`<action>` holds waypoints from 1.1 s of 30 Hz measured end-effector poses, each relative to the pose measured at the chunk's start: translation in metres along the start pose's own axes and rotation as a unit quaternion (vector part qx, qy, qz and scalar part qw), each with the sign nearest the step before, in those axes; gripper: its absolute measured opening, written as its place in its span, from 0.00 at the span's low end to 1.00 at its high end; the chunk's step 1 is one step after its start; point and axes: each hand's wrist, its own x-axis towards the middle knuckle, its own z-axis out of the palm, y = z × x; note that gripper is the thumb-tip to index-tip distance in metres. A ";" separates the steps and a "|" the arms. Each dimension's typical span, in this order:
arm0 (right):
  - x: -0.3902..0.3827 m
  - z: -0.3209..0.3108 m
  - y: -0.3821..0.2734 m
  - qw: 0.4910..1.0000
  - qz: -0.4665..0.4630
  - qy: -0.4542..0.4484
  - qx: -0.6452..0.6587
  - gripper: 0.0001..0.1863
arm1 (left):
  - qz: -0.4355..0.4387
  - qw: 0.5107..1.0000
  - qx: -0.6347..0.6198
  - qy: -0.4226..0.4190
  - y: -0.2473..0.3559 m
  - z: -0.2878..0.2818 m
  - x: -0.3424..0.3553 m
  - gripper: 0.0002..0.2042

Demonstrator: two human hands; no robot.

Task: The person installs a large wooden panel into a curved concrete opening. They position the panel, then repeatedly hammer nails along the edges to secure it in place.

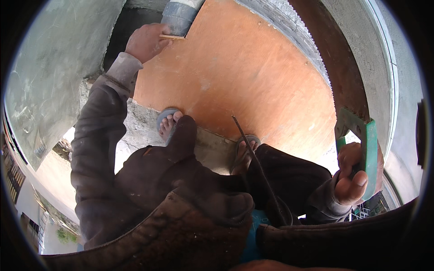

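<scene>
My left hand [145, 43] is at the far left, fingers closed on a thin wooden strip [172, 37]. The strip lies crosswise against the lower end of a grey pipe [178, 19], at the corner of an orange-brown plywood sheet [235, 77]. Over on the right, my right hand [352, 176] is wrapped round the green handle of a handsaw [370, 153]. Its brown blade [337, 54] reaches up and away from the handle, toothed edge toward the plywood. Part of the strip is hidden behind my left fingers.
My sandalled feet [169, 122] are at the plywood's near edge, beside a rough concrete ledge [208, 149]. A grey slab [58, 67] rises on the left, next to a dark gap [129, 29]. On the right stands a pale wall [409, 58]. A dark cord [257, 165] hangs before me.
</scene>
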 end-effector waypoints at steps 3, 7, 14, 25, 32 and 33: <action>-0.004 -0.004 0.006 1.000 0.016 -0.006 0.006 0.40 | 0.047 0.999 0.009 0.019 0.013 0.004 -0.014 0.12; -0.002 -0.007 0.003 0.999 0.030 -0.008 0.005 0.40 | 0.020 0.996 -0.086 -0.005 0.056 0.000 -0.029 0.16; -0.009 -0.028 0.001 0.999 0.028 -0.002 -0.033 0.39 | 0.151 0.979 -0.083 -0.113 0.094 0.053 -0.083 0.22; -0.172 -0.174 0.025 0.954 0.264 0.139 0.002 0.24 | 0.173 0.958 0.188 -0.127 0.084 0.006 0.065 0.48; -0.378 -0.150 0.108 0.754 0.455 0.321 -0.348 0.19 | 0.049 0.936 0.271 -0.221 0.122 0.064 0.113 0.59; -0.396 -0.138 0.125 0.725 0.478 0.275 -0.412 0.21 | 0.041 0.940 0.265 -0.210 0.122 0.068 0.113 0.60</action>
